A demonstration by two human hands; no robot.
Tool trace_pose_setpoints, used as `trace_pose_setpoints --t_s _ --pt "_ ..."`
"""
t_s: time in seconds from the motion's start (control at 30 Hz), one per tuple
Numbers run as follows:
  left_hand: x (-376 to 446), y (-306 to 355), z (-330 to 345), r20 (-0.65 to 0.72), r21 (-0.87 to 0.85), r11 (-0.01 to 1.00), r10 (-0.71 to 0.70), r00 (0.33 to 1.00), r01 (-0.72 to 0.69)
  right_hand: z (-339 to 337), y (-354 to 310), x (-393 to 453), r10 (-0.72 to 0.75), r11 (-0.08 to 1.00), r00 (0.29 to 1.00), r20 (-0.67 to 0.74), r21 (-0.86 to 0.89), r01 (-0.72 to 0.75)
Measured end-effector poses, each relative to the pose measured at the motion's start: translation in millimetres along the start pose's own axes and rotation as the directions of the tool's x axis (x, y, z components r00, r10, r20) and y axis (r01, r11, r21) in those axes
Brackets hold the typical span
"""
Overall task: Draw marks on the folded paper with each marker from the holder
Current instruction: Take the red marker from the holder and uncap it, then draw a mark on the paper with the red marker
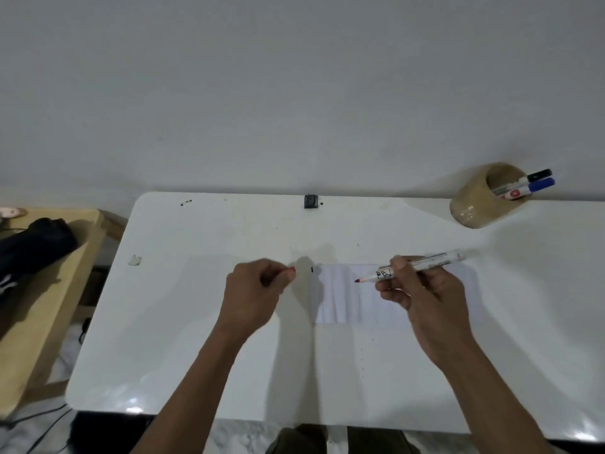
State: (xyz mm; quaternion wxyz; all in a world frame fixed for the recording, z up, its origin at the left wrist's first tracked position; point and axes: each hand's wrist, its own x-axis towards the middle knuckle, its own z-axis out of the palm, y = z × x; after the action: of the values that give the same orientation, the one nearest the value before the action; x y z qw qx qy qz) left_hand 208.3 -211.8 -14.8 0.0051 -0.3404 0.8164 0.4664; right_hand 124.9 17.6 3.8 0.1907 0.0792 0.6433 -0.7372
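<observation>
White table (196, 322) — right hand (422, 290) grips uncapped marker (422, 262), left hand (252, 286) pinches red cap (292, 271).

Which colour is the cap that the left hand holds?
Red: the cap shows at the left hand's fingertips in the head view.

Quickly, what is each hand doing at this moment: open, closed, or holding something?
Left hand: closed around a small red cap.
Right hand: closed on an uncapped red marker, tip above the folded paper.

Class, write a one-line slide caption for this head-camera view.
Right hand holds uncapped red marker over folded paper; left hand holds its cap.
</observation>
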Motion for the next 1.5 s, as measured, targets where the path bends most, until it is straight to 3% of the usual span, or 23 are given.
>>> trace_pose_setpoints --t_s 0.13,0.37,0.57,0.7,0.77,0.87,0.93,1.1,1.5 --pt "41.0 2.9 10.2 -0.134 0.184 0.979 0.114 0.985 -0.088 -2.0 9.5 1.1 0.005 1.0 1.0 -0.015 -0.031 -0.005" --pt "77.6 -4.7 27.4 -0.024 0.367 0.911 0.214 0.977 -0.19 1.4 20.2 1.2 0.004 0.999 0.999 -0.042 -0.046 -0.006" --pt "75.0 -7.2 28.6 -0.015 0.345 0.927 0.166 0.986 -0.151 2.2 25.5 3.2 -0.005 0.998 1.0 -0.027 -0.057 0.004" --pt "43.3 -5.7 22.3 -0.181 0.256 0.959 0.172 0.968 -0.122 4.6 25.8 6.6 -0.041 0.998 0.999 -0.026 -0.05 0.039" --pt "14.8 -13.0 27.1 -0.221 0.247 0.944 0.277 0.935 -0.221 9.0 27.7 11.1 -0.083 0.993 0.997 -0.001 -0.083 0.083" --pt "-17.5 -40.1 49.5 -0.091 0.362 0.835 0.474 0.876 -0.414 17.6 35.6 23.1 -0.131 0.97 0.988 0.088 -0.196 0.146" --pt "-26.0 -58.3 63.5 0.022 0.426 0.768 0.519 0.854 -0.478 22.8 40.6 32.5 -0.15 0.942 0.972 0.179 -0.271 0.195" --pt "-26.7 -71.4 74.6 0.07 0.545 0.699 0.513 0.856 -0.463 30.7 53.7 52.6 -0.16 0.885 0.945 0.287 -0.383 0.266" --pt "-23.4 -76.4 79.6 0.062 0.648 0.626 0.524 0.849 -0.434 33.0 77.3 70.7 -0.198 0.842 0.946 0.257 -0.45 0.299"
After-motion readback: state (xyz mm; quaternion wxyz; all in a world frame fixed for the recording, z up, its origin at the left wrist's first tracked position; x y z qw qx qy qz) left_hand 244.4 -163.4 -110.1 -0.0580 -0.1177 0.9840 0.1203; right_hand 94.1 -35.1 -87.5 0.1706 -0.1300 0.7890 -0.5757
